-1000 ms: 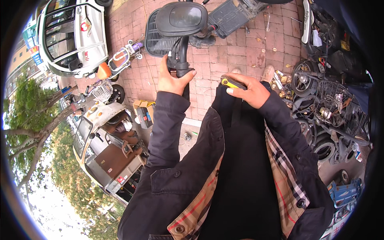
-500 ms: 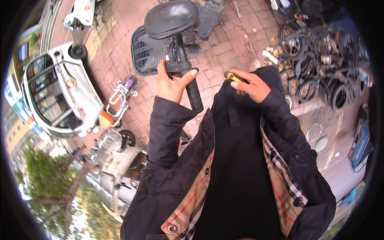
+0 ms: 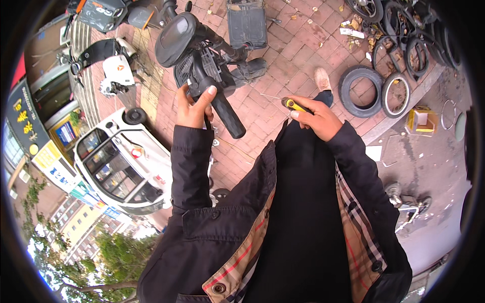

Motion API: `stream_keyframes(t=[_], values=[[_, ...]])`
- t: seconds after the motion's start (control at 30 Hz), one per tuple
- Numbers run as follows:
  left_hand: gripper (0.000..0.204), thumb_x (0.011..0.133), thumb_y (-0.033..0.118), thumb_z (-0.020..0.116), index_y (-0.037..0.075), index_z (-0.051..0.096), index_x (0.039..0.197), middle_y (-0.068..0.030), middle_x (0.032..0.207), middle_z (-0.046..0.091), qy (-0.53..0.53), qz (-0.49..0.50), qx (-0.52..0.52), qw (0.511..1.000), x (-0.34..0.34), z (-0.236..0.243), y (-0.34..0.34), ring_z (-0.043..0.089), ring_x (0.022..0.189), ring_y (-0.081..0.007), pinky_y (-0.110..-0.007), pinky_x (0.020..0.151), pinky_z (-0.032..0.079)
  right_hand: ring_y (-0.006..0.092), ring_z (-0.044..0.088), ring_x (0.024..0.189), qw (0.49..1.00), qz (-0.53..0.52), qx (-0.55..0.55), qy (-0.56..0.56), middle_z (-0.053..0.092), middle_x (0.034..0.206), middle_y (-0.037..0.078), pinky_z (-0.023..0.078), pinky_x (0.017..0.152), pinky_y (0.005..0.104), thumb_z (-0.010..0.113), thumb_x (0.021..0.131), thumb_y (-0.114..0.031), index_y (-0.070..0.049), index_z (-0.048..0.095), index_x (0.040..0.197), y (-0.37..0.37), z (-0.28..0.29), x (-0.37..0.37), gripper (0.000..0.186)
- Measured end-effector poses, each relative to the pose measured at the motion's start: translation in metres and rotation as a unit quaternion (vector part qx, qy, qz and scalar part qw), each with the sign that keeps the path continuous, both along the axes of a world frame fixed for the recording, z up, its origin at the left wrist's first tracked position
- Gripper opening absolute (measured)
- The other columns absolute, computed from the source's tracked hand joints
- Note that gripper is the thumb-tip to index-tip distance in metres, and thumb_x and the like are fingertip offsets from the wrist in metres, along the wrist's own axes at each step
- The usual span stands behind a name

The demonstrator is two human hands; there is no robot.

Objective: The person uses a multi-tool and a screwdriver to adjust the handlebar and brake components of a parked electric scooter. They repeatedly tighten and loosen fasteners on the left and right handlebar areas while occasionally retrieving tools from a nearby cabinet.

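My left hand (image 3: pixel 194 108) is closed around the clamp end of a black handlebar (image 3: pixel 204 73), its thumb on top beside the rubber grip (image 3: pixel 230 117). The grip points down toward my body. A rounded glossy black piece (image 3: pixel 174 40), like the back of a mirror, sits just beyond. In my right hand (image 3: pixel 319 117) is a screwdriver (image 3: pixel 295 105) with a yellow and black handle. Its thin shaft points left toward the grip, apart from it. Part of the handle is hidden in my palm.
A black basket (image 3: pixel 184 70) lies under the handlebar, on a vehicle over brick paving. Loose tyres (image 3: pixel 361 91) and a shoe (image 3: pixel 322 79) are to the right. A white three-wheeled vehicle (image 3: pixel 159 146) stands at left, with a white scooter (image 3: pixel 118 70) beyond it.
My view has swung, so the surroundings shift. The handlebar now slants more and sits a little further left, my left hand still on it. My right hand keeps the screwdriver, its shaft now plainer.
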State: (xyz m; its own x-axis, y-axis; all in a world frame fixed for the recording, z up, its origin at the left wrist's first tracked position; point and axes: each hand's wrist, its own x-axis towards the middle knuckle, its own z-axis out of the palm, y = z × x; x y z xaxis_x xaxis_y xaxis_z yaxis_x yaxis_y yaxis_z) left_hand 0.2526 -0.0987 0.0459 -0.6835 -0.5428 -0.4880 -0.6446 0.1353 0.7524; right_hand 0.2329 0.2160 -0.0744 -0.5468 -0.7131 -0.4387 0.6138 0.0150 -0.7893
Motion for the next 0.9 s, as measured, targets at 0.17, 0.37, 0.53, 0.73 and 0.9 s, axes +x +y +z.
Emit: stream_keyframes(t=[0.17,0.37,0.53,0.73,0.9], values=[[0.072,0.088,0.029,0.084,-0.002,0.055,0.146,-0.0216,0.141,0.057,0.136,-0.312,-0.46,0.82,-0.011,0.01,0.001,0.056,0.131,-0.0333,-0.044,0.112,0.043,0.0075,0.053,0.073,0.994,-0.107,-0.02,-0.003,0.055,0.081,-0.001,0.044,0.067,0.0247,0.06,0.105,-0.028,-0.001,0.056,0.15,-0.004,-0.025,0.053,0.053],[0.03,0.104,0.029,0.063,0.004,0.078,0.099,-0.0087,0.103,0.074,0.13,-0.566,-0.359,0.731,-0.041,-0.009,-0.008,0.064,0.104,-0.0301,-0.043,0.111,0.037,0.0053,0.051,0.074,0.985,-0.152,-0.078,-0.003,0.064,0.101,0.002,0.043,0.067,0.022,0.05,0.11,-0.033,-0.01,0.047,0.16,-0.035,-0.049,0.112,0.055],[0.033,0.104,0.028,0.062,0.0,0.077,0.093,-0.0136,0.089,0.074,0.022,-0.626,-0.221,0.747,-0.071,-0.006,-0.009,0.067,0.088,-0.0249,-0.034,0.086,0.049,0.0072,0.05,0.075,0.968,-0.197,-0.151,-0.04,0.064,0.108,0.004,0.045,0.07,0.0223,0.05,0.109,-0.033,-0.014,0.05,0.159,-0.059,-0.053,0.142,0.053],[0.049,0.11,0.036,0.051,-0.007,0.071,0.099,-0.0094,0.092,0.071,-0.1,-0.63,-0.162,0.753,-0.085,0.0,-0.005,0.064,0.09,-0.0179,-0.031,0.087,0.048,0.0074,0.054,0.068,0.951,-0.222,-0.214,-0.031,0.061,0.086,0.0,0.045,0.06,0.0239,0.059,0.107,-0.033,-0.016,0.056,0.155,-0.109,-0.067,0.14,0.051],[0.059,0.107,0.044,0.043,-0.009,0.07,0.102,-0.0155,0.095,0.072,-0.072,-0.686,-0.183,0.7,-0.09,-0.001,-0.012,0.065,0.091,-0.0216,-0.031,0.089,0.048,0.0078,0.054,0.064,0.932,-0.259,-0.255,0.014,0.055,0.078,-0.002,0.044,0.058,0.0254,0.062,0.106,-0.034,-0.017,0.06,0.151,-0.159,-0.085,0.127,0.048]])
